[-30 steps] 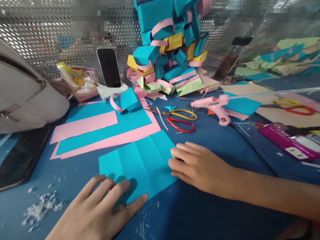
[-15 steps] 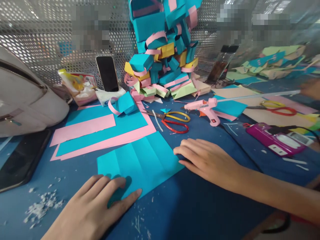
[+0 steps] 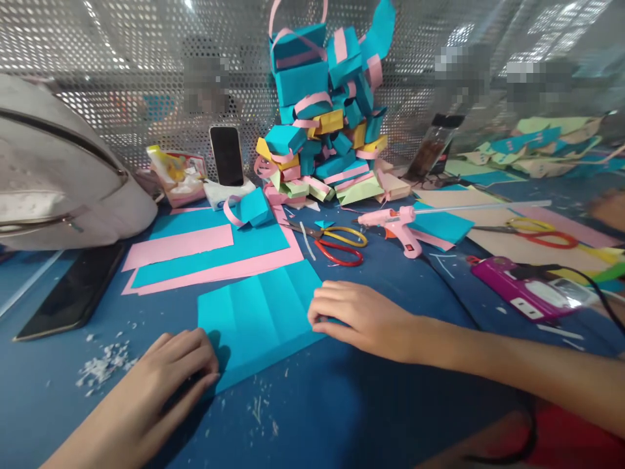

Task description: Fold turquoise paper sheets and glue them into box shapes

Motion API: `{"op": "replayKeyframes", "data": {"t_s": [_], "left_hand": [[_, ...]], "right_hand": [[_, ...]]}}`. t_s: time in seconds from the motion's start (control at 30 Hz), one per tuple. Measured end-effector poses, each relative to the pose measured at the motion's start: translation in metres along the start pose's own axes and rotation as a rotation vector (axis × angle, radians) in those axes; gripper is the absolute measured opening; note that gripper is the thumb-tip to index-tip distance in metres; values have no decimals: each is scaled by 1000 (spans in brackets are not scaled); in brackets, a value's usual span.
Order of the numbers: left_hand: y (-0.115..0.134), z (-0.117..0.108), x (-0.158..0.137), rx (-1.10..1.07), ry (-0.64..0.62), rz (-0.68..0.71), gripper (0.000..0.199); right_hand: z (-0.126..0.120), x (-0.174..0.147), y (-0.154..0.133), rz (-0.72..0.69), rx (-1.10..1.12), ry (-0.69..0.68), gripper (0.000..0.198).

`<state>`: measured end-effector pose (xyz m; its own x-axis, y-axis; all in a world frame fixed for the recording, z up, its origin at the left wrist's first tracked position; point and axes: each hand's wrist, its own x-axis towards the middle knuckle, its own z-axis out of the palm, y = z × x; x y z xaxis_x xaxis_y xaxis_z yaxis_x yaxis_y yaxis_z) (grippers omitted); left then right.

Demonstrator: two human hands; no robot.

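Note:
A sheet of blue paper (image 3: 258, 312) with several crease lines lies on the table, and a narrow strip along its near edge is creased. At its near left corner my left hand (image 3: 183, 368) is closed, with thumb and fingertips pinching the paper. My right hand (image 3: 359, 319) pinches the right edge between curled fingers and thumb. Beyond the sheet lie scissors (image 3: 336, 244) with one yellow and one red handle. A pink glue gun (image 3: 398, 228) with a long clear glue stick rests to the right of them.
Pink paper (image 3: 180, 247) and blue sheets lie at the back left, below a small blue paper box (image 3: 254, 207). A tall stack of paper boxes (image 3: 332, 130) stands behind. A phone (image 3: 73, 286), a white bag (image 3: 73, 176) and a purple power strip (image 3: 522, 290) flank the work.
My left hand has drawn back from lying spread on the sheet to pinching its left corner. My right hand has shifted left along the right edge. The whole view has moved slightly.

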<state>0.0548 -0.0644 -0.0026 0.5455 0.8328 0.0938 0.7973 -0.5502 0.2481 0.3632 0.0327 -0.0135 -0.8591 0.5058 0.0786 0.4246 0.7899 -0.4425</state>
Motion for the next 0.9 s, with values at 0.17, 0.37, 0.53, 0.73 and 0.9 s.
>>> {"op": "replayKeyframes", "data": {"t_s": [0.17,0.37,0.53,0.73,0.9], "left_hand": [[11,5,-1,-48,-43,-88,28],[9,11,3,-17,-68,-57,33],[5,7,6,3,-96,-13,30],[4,7,4,74,-127,22,27],[5,8,10,272,-77,103,21]], "right_hand": [[12,16,-1,-98,-101,-46,20],[15,16,2,-135,-198,-57,20],[17,14,4,-153,-186,-46,23],[17,13,4,-172,-228,-40,22],[19,12,4,-180,-303,-21,19]]}}
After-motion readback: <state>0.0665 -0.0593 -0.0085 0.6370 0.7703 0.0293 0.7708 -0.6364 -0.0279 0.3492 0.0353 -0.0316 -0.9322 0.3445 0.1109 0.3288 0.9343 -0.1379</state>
